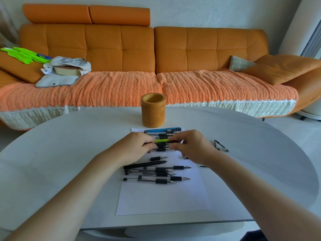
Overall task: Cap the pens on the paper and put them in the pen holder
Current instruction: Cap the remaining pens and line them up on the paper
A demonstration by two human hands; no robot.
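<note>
Table (69, 136) before orange sofa (121, 49), pens (163, 169) on paper (156, 200); left hand (133, 145), right hand (192, 146) pinching black pen (161, 144)

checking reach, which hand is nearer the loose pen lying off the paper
Right. The right hand lies just left of the loose pen, not touching. The left hand is farther left, over the paper. Both pinch a middle pen.

Left hand (137, 145), right hand (191, 147) on pens (162, 169)
</note>
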